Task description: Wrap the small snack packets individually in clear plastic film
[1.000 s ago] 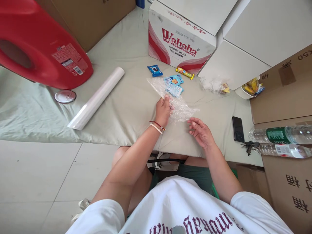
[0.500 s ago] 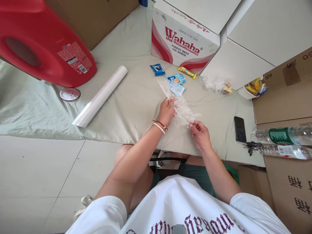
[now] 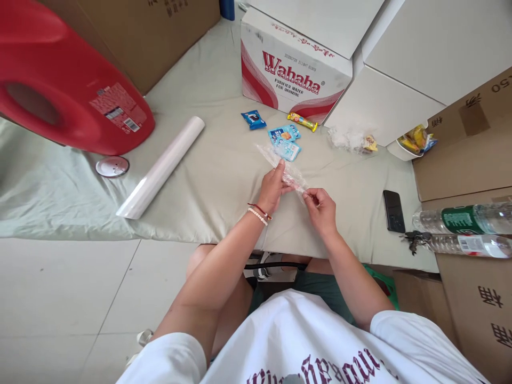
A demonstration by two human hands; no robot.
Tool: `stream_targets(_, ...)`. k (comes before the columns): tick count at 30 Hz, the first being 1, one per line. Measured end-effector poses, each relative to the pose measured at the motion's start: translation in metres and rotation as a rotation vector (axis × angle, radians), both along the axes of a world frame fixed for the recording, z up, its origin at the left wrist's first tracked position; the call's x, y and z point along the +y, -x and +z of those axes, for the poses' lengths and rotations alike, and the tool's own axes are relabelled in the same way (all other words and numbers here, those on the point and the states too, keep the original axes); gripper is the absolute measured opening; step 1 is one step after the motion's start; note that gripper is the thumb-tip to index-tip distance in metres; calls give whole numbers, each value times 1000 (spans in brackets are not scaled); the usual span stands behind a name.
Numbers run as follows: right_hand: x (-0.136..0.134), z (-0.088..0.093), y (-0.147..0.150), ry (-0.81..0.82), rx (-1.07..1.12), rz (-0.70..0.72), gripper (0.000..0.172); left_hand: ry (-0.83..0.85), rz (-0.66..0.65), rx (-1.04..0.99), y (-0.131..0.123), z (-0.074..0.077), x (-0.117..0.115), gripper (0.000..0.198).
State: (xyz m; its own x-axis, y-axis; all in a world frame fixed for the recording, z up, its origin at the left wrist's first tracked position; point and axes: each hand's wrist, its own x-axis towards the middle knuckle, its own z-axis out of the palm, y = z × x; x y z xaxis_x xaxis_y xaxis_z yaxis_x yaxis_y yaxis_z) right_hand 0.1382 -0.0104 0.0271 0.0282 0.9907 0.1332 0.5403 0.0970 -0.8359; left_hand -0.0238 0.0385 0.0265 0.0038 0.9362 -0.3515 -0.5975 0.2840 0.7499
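A crumpled clear plastic bag (image 3: 286,169) lies stretched between my two hands over the pale green cloth (image 3: 216,176). My left hand (image 3: 273,188), with bead bracelets at the wrist, pinches the bag's middle. My right hand (image 3: 320,209) is closed on the bag's near end. Just beyond the bag lie light blue snack packets (image 3: 285,142), a dark blue packet (image 3: 253,119) and a yellow wrapped snack (image 3: 303,121).
A white roll of film (image 3: 160,166) and a round lid (image 3: 112,166) lie left, by a big red jug (image 3: 68,85). A Wahaha carton (image 3: 294,77) stands behind. A phone (image 3: 392,210), keys, water bottles (image 3: 460,220) and cardboard boxes sit to the right.
My right hand went from open beside the bag to gripping its near end. Both hands drew together, and the spread-out bag is now gathered into a narrow strip.
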Motion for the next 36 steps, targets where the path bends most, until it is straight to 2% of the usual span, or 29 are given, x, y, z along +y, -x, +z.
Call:
stream_targets(4, 9, 10, -6, 201, 476, -111, 27, -15, -40, -11, 1, -3, 3, 27)
stream_targets(7, 12, 15, -12, 276, 705, -169, 33, -20, -44, 97, 0, -7, 5, 16)
stream_targets(9, 12, 15, -19, 276, 786, -202, 36, -11, -56, 215, 0, -10, 5, 13)
stream_targets(12, 11, 15, -34, 214, 811, -272, 38, -35, -45, 353, 2, -14, 6, 20)
stream_targets(17, 5, 14, -62, 248, 877, -339, 43, -121, 116, 515, 8, -17, 10, 30)
stream_targets(21, -3, 8, -81, 248, 769, -337, 45, -152, 250, 476, 9, -17, 11, 31)
stream_targets(23, -6, 4, -92, 266, 671, -321, 45, -133, 235, 428, 9, -17, 10, 33)
stream_targets(25, -7, 3, -104, 357, 528, -267, 45, -139, 202, 481, 8, -16, 7, 35)
stream_targets(28, 3, 10, -123, 468, 285, -162, 49, -184, 179, 633, 7, -17, 4, 39)
stream_targets(30, 16, 19, -129, 433, 200, -130, 53, -174, 145, 656, 5, -18, 3, 40)
stream_targets(33, 40, 29, -118, 415, 178, -74, 54, -137, 79, 637, 2, -21, 4, 41)
stream_targets(36, 62, 29, -87, 556, 209, 19, 52, -140, 22, 625, -1, -22, 3, 44)
